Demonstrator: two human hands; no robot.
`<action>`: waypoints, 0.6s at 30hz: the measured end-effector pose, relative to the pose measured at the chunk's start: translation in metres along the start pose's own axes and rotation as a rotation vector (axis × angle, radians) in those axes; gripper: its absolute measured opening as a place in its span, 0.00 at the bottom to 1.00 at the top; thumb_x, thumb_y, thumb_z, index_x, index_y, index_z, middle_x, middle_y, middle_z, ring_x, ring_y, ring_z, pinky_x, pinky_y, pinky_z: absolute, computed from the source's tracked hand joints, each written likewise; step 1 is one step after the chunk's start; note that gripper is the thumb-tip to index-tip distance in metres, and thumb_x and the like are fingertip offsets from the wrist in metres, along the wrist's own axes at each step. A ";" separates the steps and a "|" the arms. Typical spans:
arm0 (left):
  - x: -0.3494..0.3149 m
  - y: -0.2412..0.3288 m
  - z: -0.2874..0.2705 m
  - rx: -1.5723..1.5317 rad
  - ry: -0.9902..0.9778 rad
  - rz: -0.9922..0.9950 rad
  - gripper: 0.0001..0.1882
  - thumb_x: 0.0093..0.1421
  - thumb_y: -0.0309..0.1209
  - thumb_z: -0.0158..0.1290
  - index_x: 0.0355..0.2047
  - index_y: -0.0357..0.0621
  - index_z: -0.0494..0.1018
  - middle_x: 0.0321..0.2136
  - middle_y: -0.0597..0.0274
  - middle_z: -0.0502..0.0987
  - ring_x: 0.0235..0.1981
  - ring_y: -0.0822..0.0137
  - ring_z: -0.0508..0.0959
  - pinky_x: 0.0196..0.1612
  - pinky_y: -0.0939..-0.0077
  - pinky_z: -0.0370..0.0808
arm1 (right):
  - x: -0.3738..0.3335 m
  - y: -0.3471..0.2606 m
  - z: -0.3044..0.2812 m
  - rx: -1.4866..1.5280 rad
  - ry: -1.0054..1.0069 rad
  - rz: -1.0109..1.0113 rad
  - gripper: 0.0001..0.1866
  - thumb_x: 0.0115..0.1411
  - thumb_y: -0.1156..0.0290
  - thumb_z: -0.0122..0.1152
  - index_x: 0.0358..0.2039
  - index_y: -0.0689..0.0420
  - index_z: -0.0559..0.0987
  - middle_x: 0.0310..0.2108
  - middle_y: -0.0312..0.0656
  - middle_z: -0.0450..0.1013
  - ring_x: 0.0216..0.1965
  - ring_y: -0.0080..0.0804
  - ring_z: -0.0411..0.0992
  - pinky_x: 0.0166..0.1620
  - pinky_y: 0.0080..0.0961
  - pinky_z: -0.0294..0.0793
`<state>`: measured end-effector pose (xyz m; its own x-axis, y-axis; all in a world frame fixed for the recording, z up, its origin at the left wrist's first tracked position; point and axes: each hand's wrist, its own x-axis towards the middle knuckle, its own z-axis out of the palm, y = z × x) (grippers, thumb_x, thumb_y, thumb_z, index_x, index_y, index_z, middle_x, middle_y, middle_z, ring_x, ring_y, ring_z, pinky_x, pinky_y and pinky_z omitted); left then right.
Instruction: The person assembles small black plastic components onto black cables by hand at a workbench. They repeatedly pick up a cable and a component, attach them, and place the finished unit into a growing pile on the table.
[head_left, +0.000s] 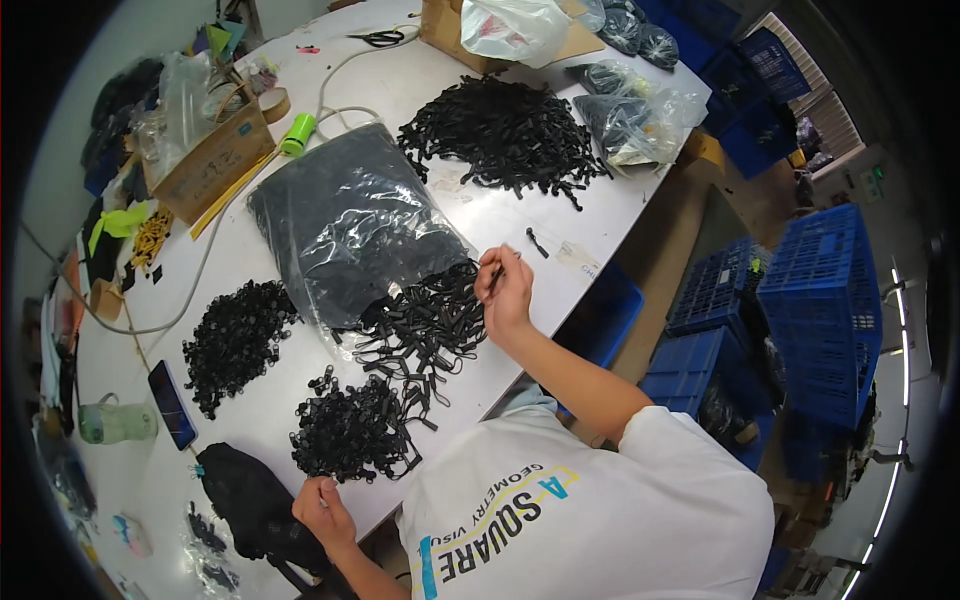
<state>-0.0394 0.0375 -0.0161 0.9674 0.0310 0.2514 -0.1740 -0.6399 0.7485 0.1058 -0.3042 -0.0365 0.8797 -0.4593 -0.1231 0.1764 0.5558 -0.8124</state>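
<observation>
Probably for reach, black cord pulls (435, 322) sat by table's (585, 222) near edge; my left hand (324, 514), right hand (507, 292) curled, couldn't tell if fingers clamped anything.

A whitish plastic bag (512, 32) is cut off at twelve o'clock; the left hand's (325, 512) grip, toward seven, is unclear.

Matt cord-pulls (432, 318) — glossy plastic bag (350, 205)

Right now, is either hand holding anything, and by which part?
The right hand seems to pinch a small black piece, which part is unclear; for the left hand, I can't tell.
</observation>
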 end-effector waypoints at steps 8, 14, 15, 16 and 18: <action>-0.016 -0.013 -0.019 0.098 0.155 -0.158 0.12 0.62 0.25 0.44 0.22 0.34 0.67 0.15 0.53 0.67 0.15 0.61 0.67 0.21 0.70 0.62 | -0.090 0.041 0.024 -0.294 -0.495 0.430 0.09 0.68 0.66 0.42 0.39 0.58 0.68 0.26 0.36 0.67 0.26 0.19 0.65 0.31 0.16 0.65; -0.023 -0.003 -0.018 0.285 -0.030 -0.309 0.08 0.56 0.28 0.56 0.25 0.37 0.69 0.15 0.54 0.68 0.15 0.57 0.69 0.21 0.67 0.64 | -0.102 0.030 0.012 -0.414 -0.600 0.612 0.21 0.69 0.55 0.41 0.27 0.58 0.70 0.13 0.36 0.65 0.14 0.20 0.60 0.18 0.16 0.57; -0.025 0.005 -0.016 0.305 -0.045 -0.340 0.08 0.55 0.28 0.57 0.26 0.38 0.70 0.15 0.54 0.69 0.15 0.56 0.69 0.20 0.66 0.64 | -0.100 0.029 0.007 -0.411 -0.606 0.613 0.22 0.69 0.54 0.41 0.26 0.59 0.71 0.12 0.37 0.65 0.13 0.21 0.60 0.18 0.17 0.57; -0.028 0.008 -0.014 0.316 -0.054 -0.363 0.09 0.54 0.29 0.59 0.26 0.40 0.70 0.15 0.56 0.69 0.14 0.57 0.69 0.20 0.66 0.64 | -0.097 0.028 0.007 -0.417 -0.630 0.585 0.23 0.69 0.55 0.41 0.26 0.59 0.71 0.13 0.37 0.66 0.14 0.22 0.61 0.19 0.17 0.58; -0.035 0.011 -0.009 0.392 -0.127 -0.459 0.12 0.53 0.34 0.60 0.32 0.41 0.70 0.14 0.57 0.69 0.16 0.55 0.72 0.22 0.63 0.67 | -0.096 0.026 0.009 -0.422 -0.664 0.523 0.23 0.68 0.55 0.41 0.25 0.61 0.72 0.15 0.39 0.67 0.17 0.24 0.64 0.22 0.19 0.62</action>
<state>-0.0764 0.0366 -0.0113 0.9462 0.2939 -0.1354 0.3223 -0.8184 0.4758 0.0304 -0.2396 -0.0405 0.8963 0.3386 -0.2863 -0.3720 0.2229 -0.9010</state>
